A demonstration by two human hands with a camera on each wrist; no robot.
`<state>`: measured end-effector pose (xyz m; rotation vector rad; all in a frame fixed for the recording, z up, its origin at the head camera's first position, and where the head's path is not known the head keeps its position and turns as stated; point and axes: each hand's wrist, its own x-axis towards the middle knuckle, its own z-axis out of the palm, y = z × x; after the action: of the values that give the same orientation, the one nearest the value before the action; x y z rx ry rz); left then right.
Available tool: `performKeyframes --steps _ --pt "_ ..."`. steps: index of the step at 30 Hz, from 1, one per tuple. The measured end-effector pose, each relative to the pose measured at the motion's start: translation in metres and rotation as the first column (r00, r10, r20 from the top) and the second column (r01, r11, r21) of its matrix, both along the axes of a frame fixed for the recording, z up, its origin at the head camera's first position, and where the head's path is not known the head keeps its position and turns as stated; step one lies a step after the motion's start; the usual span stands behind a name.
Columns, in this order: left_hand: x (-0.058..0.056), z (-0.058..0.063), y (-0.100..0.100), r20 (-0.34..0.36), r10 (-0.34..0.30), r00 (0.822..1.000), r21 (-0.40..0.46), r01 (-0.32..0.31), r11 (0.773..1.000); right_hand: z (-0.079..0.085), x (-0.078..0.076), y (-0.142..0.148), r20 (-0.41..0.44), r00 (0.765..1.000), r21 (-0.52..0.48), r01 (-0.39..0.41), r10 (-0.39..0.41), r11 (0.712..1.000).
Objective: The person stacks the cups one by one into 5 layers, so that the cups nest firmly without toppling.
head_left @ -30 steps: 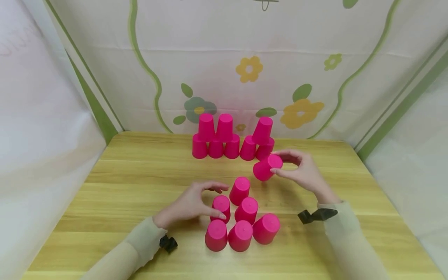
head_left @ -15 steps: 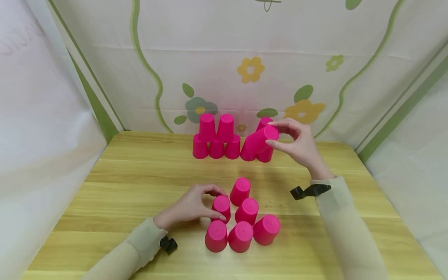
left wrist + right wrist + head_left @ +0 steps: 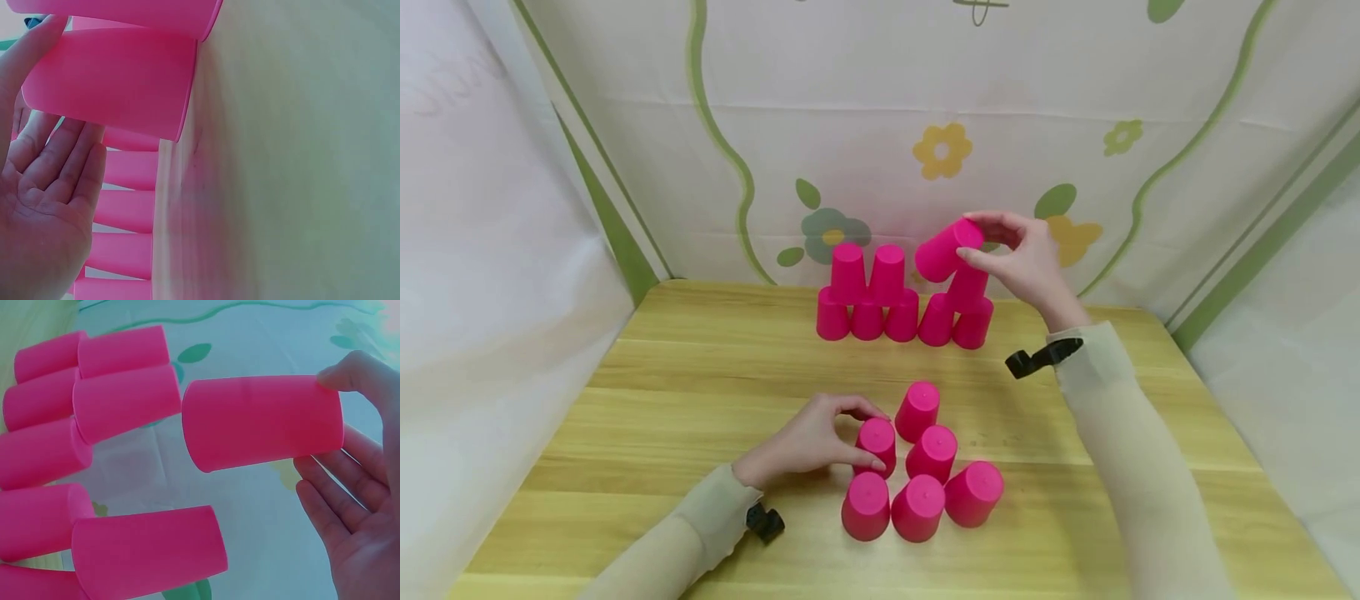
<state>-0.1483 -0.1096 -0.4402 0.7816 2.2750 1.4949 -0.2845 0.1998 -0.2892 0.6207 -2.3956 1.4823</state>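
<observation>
My right hand [image 3: 1022, 254] pinches a tilted pink cup [image 3: 262, 422] between thumb and fingers, near its closed end. The cup is held up above the gap in the upper row of a stack of upside-down pink cups. Left of that gap two upper cups [image 3: 887, 275] stand side by side, and one upper cup [image 3: 150, 550] stands to its right. Nearer the front, my left hand [image 3: 805, 437] has its thumb and fingers around an upside-down pink cup [image 3: 112, 81] standing on the table. The tips of its fingers are partly hidden behind that cup.
Several other upside-down pink cups [image 3: 917, 508] stand close beside the left hand's cup on the wooden table [image 3: 700, 367]. Behind the stack hangs a white cloth [image 3: 1037, 75] with printed flowers. More cloth [image 3: 497, 217] closes the sides.
My right hand has lifted its cup from the table's middle, up and back to the height of the upper row. The left hand has closed in around its cup, which stays in place.
</observation>
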Motion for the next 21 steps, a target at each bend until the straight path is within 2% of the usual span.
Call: performKeyframes --steps 6,10,15,21 --pt "0.000 -0.001 -0.001 -0.006 -0.008 1.000 0.003 0.008 1.000 -0.002 -0.021 -0.008 0.072 0.997 0.058 0.017 -0.021 0.998" --pt "0.000 -0.001 -0.001 -0.004 -0.012 1.000 0.007 0.012 1.000 -0.008 -0.031 -0.012 0.114 0.993 0.152 0.015 -0.033 0.988" --pt "0.000 0.000 0.000 -0.001 -0.016 1.000 0.010 0.016 1.000 -0.019 -0.037 -0.016 0.150 0.989 0.227 -0.015 -0.019 0.974" --pt "0.000 0.001 0.000 0.002 -0.007 1.000 -0.001 0.007 1.000 -0.027 -0.038 -0.019 0.145 0.988 0.307 -0.005 -0.042 0.952"
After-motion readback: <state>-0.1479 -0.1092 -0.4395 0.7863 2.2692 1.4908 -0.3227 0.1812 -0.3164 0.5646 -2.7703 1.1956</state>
